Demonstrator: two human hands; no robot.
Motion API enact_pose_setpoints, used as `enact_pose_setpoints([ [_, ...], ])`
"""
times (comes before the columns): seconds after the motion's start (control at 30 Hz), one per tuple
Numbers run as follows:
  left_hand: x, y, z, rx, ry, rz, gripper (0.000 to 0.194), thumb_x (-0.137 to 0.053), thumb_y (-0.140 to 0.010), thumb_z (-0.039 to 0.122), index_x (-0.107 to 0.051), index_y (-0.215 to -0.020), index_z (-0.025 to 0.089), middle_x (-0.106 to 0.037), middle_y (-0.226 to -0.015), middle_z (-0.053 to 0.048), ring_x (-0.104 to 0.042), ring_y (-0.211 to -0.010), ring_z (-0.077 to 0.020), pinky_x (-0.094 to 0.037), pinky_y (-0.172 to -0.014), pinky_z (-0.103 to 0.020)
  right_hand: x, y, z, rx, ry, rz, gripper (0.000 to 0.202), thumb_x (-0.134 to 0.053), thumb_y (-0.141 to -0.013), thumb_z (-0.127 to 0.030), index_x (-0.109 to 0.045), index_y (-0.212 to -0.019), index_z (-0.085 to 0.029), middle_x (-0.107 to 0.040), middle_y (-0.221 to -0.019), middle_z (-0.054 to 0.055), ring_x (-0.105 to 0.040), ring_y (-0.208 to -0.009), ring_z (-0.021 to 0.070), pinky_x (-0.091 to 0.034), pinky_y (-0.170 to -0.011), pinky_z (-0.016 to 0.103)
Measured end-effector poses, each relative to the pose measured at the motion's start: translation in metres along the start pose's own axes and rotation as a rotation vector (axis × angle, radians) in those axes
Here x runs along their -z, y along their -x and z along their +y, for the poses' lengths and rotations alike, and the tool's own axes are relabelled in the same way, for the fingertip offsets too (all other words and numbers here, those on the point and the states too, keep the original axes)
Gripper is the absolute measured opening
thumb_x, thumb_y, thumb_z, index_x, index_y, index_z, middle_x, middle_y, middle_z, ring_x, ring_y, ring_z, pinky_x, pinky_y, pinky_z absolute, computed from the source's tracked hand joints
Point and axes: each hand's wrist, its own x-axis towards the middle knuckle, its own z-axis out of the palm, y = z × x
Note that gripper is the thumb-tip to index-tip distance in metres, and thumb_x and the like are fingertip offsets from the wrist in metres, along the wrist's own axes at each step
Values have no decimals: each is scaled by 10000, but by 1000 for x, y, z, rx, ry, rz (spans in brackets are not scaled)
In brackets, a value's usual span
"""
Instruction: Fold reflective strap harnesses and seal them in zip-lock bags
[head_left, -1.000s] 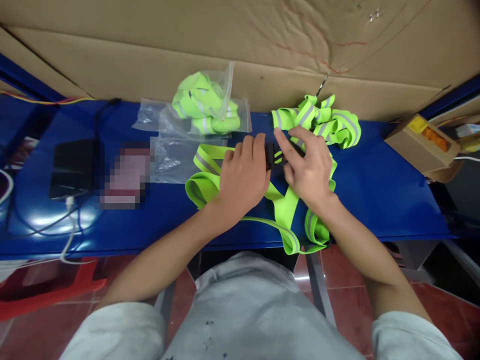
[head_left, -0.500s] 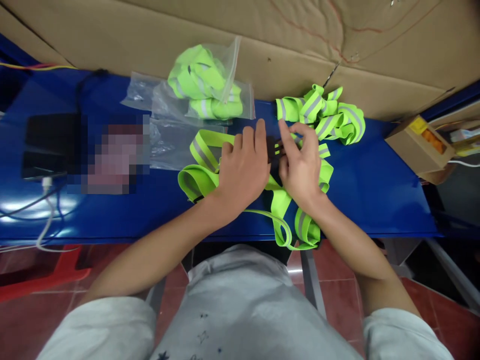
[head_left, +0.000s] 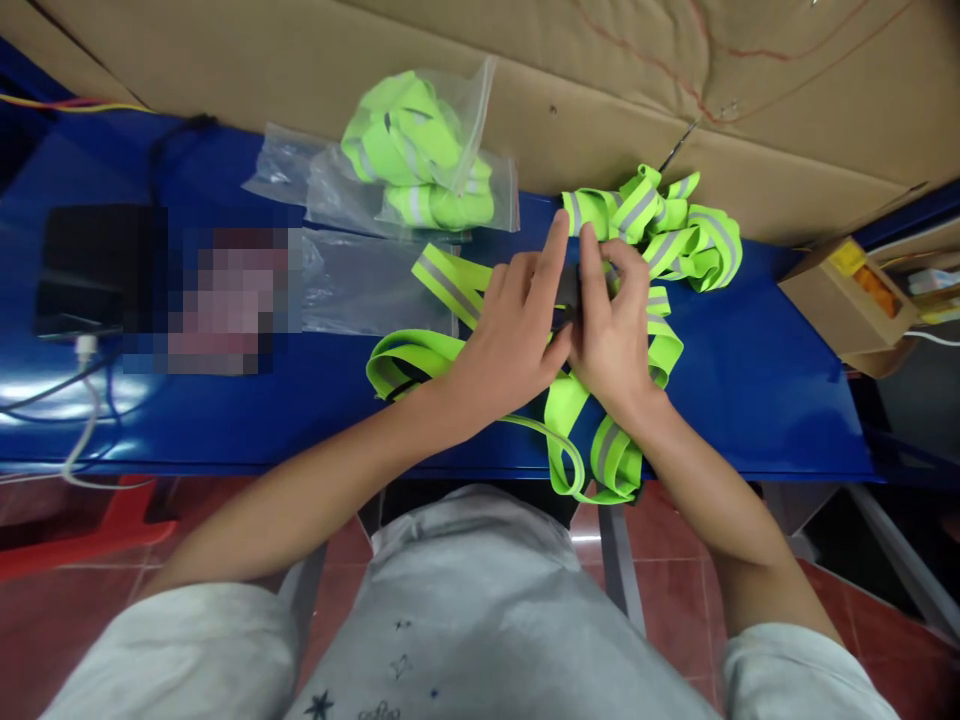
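Neon yellow-green reflective straps (head_left: 566, 402) with grey stripes lie in loose loops under and around both my hands. Between the hands a dark flat piece (head_left: 570, 288) joins the straps; fingers hide most of it. My left hand (head_left: 499, 335) grips this piece from the left, its thumb bent toward the right hand and its index finger reaching forward. From the other side my right hand (head_left: 611, 335) holds it, index finger extended and the other fingers curled. The fingertips of the two hands are close together. One strap loop (head_left: 624, 465) hangs over the table's front edge.
Another pile of reflective straps (head_left: 694, 235) lies at the back right. Clear zip bags (head_left: 420, 150) with straps inside rest at the back, near a flat clear bag (head_left: 375, 285). A black device (head_left: 90, 270) with cables stands left, a cardboard box (head_left: 840, 300) right.
My left hand has moved right and its thumb has come in against the dark piece. Both hands have drawn closer together, and the strap at the left has been pulled straighter.
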Motion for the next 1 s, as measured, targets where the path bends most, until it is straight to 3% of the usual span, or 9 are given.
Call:
enact_pose_setpoints([
  [0.13,11,-1,-8,-78,32,31,799,-523,-972,207,-139,-1672,240,-501,-1569,-128,-503,-1456,-288,-413,-1250,-452,8,-1,5,100,-163,-87,754,-412,-1062,-471,-40,-1705,-340,-378,-1606,140,-370,-1560,334,-381,-1271,585],
  [0.23,27,-4,-14,-183,65,102,843,-597,-927,182,-168,-1652,201,-474,-1617,-124,-502,-1457,-233,-402,-1265,-388,20,-4,20,86,-348,-107,968,-552,-972,-690,-34,-1709,-336,-295,-1708,124,-343,-1593,347,-365,-1289,595],
  [0.3,36,-6,-16,-217,89,124,854,-628,-908,185,-183,-1635,241,-476,-1624,-92,-502,-1472,-213,-403,-1271,-384,27,-5,30,61,-537,-163,1003,-627,-912,-754,-171,-1700,-335,-345,-1714,98,-402,-1572,344,-395,-1281,567],
  [0.43,40,-7,-19,-271,208,132,836,-605,-914,202,-170,-1607,372,-393,-1681,-22,-520,-1467,-193,-462,-1232,-388,31,-5,35,-46,-788,-251,765,-731,-864,-723,-584,-1470,-281,-671,-1432,68,-646,-1337,308,-533,-1167,493],
  [0.57,37,-7,-19,-268,332,74,840,-622,-897,290,-176,-1599,406,-345,-1708,-5,-494,-1495,-216,-538,-1147,-402,31,-5,26,-133,-902,-299,669,-838,-746,-726,-724,-1204,-252,-785,-1146,30,-745,-1069,279,-637,-988,445],
  [0.7,36,-8,-21,-128,526,-68,1003,-701,-865,395,-96,-1659,294,-48,-1809,-83,-421,-1551,-277,-560,-1111,-407,32,-4,25,-232,-1012,-283,528,-865,-721,-714,-750,-956,-255,-781,-924,8,-758,-866,247,-672,-860,446],
  [0.77,36,-11,-25,-71,653,-190,1059,-754,-842,400,-112,-1675,267,-200,-1779,-127,-506,-1482,-269,-560,-1099,-393,32,-3,27,-284,-1127,-285,498,-838,-765,-707,-750,-957,-256,-770,-874,13,-762,-809,244,-682,-817,455],
  [0.87,38,-17,-33,36,669,-374,748,-801,-814,470,-536,-1470,227,-686,-1386,-89,-683,-1220,-269,-580,-989,-377,34,-4,31,-326,-1203,-304,512,-792,-789,-748,-750,-936,-259,-771,-850,23,-781,-813,261,-694,-828,484],
  [1.0,42,-22,-36,143,560,-405,429,-804,-797,530,-726,-1033,180,-753,-973,-19,-711,-955,-242,-550,-806,-316,42,-3,39,-347,-1058,-235,601,-722,-736,-884,-729,-818,-289,-768,-798,17,-795,-849,285,-692,-848,515],
])
